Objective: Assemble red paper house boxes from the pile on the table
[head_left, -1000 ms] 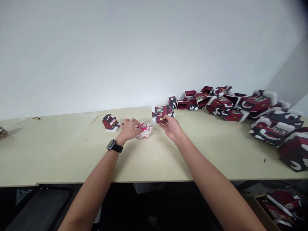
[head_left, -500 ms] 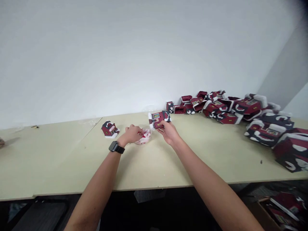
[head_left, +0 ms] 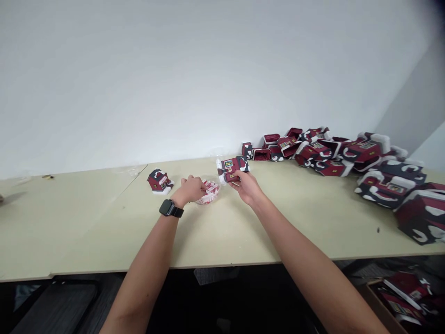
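Note:
My right hand (head_left: 247,186) is closed on a small dark red toy house (head_left: 232,168) with white snow trim and yellow windows, held on its side above the table. Left of it, a clear bowl (head_left: 207,199) holds several small red-and-white striped pieces (head_left: 211,187). At the bowl's left rim is my left hand (head_left: 191,189), its fingers pinched together over the pieces; whether a piece is between the fingertips is hidden. A black watch is on that wrist. Another little house (head_left: 160,181), with a striped awning, stands upright on the table left of my left hand.
A heap of red and dark grey houses (head_left: 320,153) lies along the wall on the right, reaching toward the front edge of the pale table (head_left: 222,241). Below the table at right, a cardboard box (head_left: 385,301) holds more house parts. A dark chair (head_left: 59,301) stands below left.
The whole view has shifted slightly. My left hand has drawn back a little from the middle of the bowl toward its left rim. My right hand still holds the house.

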Available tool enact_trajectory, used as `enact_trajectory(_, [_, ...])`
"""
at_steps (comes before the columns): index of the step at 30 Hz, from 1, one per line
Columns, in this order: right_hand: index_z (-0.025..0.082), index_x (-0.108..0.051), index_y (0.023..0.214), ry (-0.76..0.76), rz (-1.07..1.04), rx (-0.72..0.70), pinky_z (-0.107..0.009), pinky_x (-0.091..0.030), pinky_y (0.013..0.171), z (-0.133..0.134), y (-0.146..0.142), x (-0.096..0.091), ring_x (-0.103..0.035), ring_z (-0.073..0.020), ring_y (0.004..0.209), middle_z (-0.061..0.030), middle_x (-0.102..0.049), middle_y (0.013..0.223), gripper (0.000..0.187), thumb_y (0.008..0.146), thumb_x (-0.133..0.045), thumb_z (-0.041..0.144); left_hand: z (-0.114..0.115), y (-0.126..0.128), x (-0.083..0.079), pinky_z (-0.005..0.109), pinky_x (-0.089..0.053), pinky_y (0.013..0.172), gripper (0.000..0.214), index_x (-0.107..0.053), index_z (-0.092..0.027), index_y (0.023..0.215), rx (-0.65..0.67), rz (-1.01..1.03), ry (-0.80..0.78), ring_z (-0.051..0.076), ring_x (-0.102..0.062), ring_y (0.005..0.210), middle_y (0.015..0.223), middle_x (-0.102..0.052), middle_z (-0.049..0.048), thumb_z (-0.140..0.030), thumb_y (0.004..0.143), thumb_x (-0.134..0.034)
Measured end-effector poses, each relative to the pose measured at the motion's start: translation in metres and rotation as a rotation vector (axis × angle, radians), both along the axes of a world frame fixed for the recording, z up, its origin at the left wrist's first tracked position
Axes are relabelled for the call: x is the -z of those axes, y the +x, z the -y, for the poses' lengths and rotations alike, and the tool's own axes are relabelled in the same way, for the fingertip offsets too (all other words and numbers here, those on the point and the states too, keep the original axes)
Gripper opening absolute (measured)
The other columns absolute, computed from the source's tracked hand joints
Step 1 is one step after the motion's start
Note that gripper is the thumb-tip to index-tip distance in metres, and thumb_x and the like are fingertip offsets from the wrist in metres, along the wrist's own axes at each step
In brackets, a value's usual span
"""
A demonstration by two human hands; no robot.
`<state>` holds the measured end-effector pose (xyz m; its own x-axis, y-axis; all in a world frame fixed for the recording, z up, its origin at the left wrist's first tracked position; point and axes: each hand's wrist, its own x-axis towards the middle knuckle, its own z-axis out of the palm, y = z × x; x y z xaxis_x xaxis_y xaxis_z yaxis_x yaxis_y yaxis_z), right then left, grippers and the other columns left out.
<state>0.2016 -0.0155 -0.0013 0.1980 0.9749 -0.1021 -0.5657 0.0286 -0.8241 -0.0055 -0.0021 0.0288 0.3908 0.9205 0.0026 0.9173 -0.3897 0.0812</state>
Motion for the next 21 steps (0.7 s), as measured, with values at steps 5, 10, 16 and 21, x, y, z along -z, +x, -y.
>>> enact_trajectory(5, [0.024,-0.062,0.092,0.014,0.004,-0.01,-0.026,-0.055,0.069,-0.001,0.001,0.002,-0.066,-0.0154,0.073,0.003,-0.071,0.076,0.028,0.066,-0.066,0.015,-0.002,0.001,0.002,0.05,-0.043,0.098,0.019,-0.078,-0.021,0.088,0.016,-0.017,-0.028,0.037,-0.061,0.113,0.116,-0.074,0.0157,-0.021,0.085,-0.059])
enact_trajectory(10, [0.023,-0.063,0.092,0.003,-0.001,-0.016,-0.026,-0.054,0.069,-0.002,0.002,0.003,-0.065,-0.0144,0.073,0.003,-0.072,0.079,0.029,0.065,-0.066,0.015,-0.003,-0.003,0.004,0.05,-0.043,0.102,0.027,-0.08,-0.024,0.1,0.038,0.017,-0.012,0.038,-0.062,0.119,0.116,-0.075,0.0128,-0.018,0.084,-0.058])
enact_trajectory(16, [0.023,-0.063,0.093,0.001,-0.009,-0.016,-0.026,-0.054,0.068,-0.002,0.002,0.001,-0.064,-0.0143,0.075,0.0028,-0.073,0.083,0.03,0.065,-0.066,0.015,-0.005,-0.008,0.003,0.048,-0.044,0.105,0.029,-0.084,-0.031,0.11,0.074,0.141,-0.034,0.038,-0.063,0.124,0.124,-0.077,0.008,-0.035,0.088,-0.066])
enact_trajectory(21, [0.023,-0.062,0.094,0.012,0.009,-0.014,-0.026,-0.053,0.069,-0.002,0.003,0.001,-0.064,-0.015,0.078,0.0028,-0.072,0.082,0.031,0.064,-0.067,0.015,-0.006,-0.01,0.006,0.039,-0.048,0.098,0.024,-0.084,-0.025,0.096,0.117,0.362,-0.082,0.028,-0.071,0.108,0.113,-0.081,0.0056,-0.039,0.089,-0.066])
